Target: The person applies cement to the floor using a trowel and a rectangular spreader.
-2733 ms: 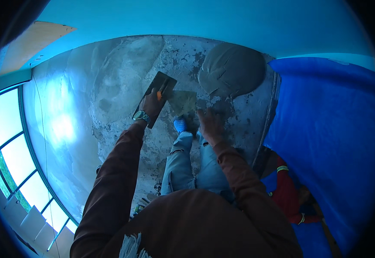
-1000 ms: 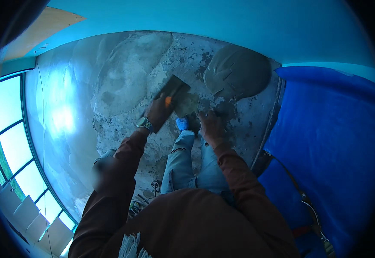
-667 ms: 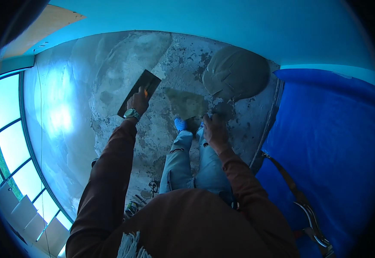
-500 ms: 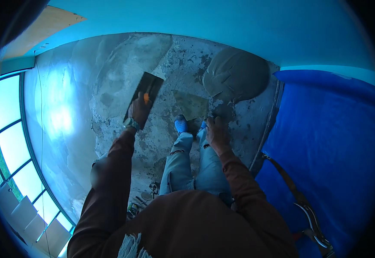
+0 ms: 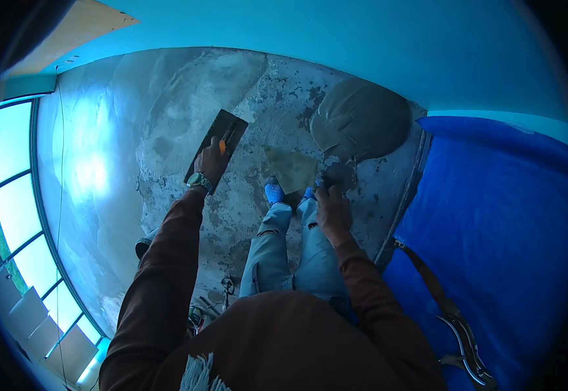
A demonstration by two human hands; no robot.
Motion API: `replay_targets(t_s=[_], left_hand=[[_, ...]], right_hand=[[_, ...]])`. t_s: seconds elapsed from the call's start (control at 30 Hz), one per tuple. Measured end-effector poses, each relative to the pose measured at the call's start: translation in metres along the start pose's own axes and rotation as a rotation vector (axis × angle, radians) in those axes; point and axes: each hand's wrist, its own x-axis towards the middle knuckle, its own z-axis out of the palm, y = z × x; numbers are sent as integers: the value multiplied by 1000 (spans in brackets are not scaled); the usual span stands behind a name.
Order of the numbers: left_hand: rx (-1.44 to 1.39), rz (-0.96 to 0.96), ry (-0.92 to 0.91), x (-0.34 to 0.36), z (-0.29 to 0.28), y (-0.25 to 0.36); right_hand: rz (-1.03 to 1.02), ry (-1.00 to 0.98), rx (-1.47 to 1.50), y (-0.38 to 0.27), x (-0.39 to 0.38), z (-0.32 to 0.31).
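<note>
My left hand [image 5: 211,161] is closed round the orange handle of a plastering trowel [image 5: 226,132], whose long rectangular dark blade slants up to the right over the floor. My right hand [image 5: 333,210] is lower, with fingers curled shut in front of my right foot. What it grips is hard to make out. Close by its fingertips is a pale, yellowish four-cornered flat plate [image 5: 293,168], just beyond my blue-socked feet [image 5: 274,190]. Whether my right hand holds this plate is unclear. Smooth wet grey mortar [image 5: 362,120] lies in a rounded heap beyond it.
The rough concrete floor [image 5: 222,225] has a smoother grey coat along the left. Windows [image 5: 16,176] line the left side, with a thin cord hanging nearby. Blue sheeting [image 5: 486,208] covers the right, with a strap [image 5: 427,270] on it. Several tools [image 5: 207,305] lie near my waist.
The view has tilted slightly, so the floor and mortar sit a little lower. My right hand and the pale plate appear slightly lower too. My left hand keeps its grip on the trowel.
</note>
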Motion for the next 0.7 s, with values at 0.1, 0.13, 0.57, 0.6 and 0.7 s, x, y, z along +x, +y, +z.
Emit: replay_targets(t_s=[0.1,0.13,0.57,0.6,0.7], left_hand=[[-130,41,45,-19,-2,26],[-110,99,12,-29,5,41],[-1085,-252,-464,-16,15,-9],[-1082,-249,-461,-22,11,-3],[-1638,-505,-659,-45,14,-8]], right_hand=[[-7,6,-56,0,6,4],[-21,19,-76,0,7,5],[368,-420,1102,-11,5,-14],[367,-440,1362,-12,9,-15],[354,-438,1652,-16,18,-15]])
